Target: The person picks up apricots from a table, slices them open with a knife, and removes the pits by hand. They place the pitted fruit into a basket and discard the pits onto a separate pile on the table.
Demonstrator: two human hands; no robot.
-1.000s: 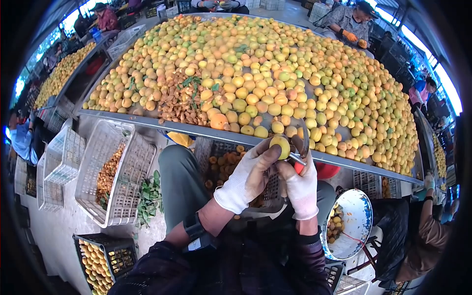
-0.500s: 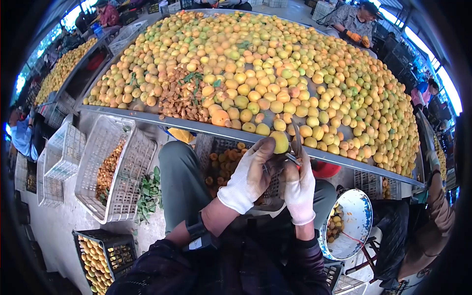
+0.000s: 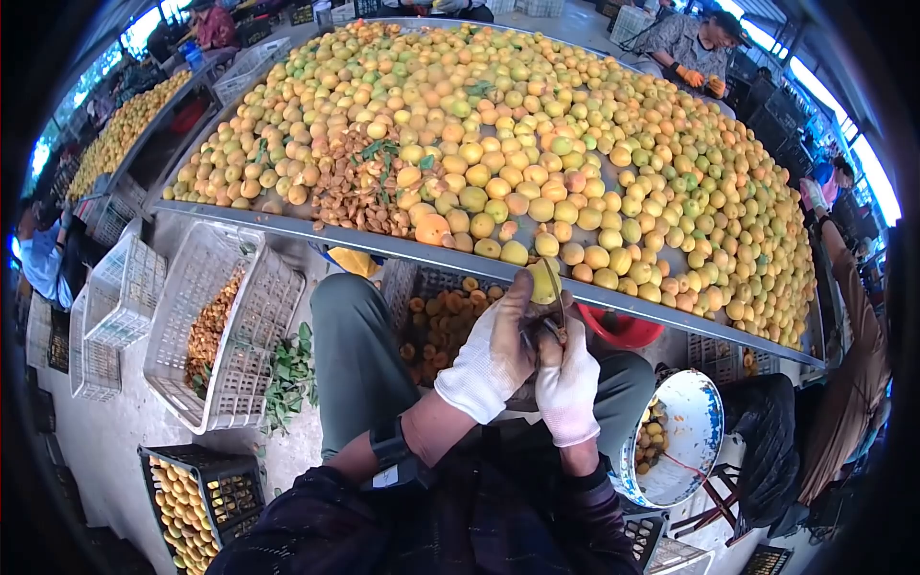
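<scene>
My left hand [image 3: 491,356], in a white glove with darkened fingers, grips a yellow-green apricot [image 3: 542,283] by the table's near edge. My right hand [image 3: 566,388], also gloved, is closed on a small knife [image 3: 559,299], its curved blade lying against the apricot's right side. Both hands are close together over my lap, and the fingers hide the knife's handle. Below them, between my knees, a crate holds apricot halves [image 3: 443,326]. A heap of brown apricot pits [image 3: 356,187] lies on the table among whole apricots [image 3: 517,158].
The metal table edge [image 3: 422,251] runs just beyond my hands. A red bowl [image 3: 623,328] and a white bucket [image 3: 704,431] stand at right. At left are a pale crate [image 3: 235,369] with pits and a black crate [image 3: 230,494] of apricots. Other people [image 3: 685,48] sit around.
The knife has come over from the apricot's right to lie against it. My right hand has shifted left and slightly down, closer to my left hand. A neighbour's arm at right has lifted.
</scene>
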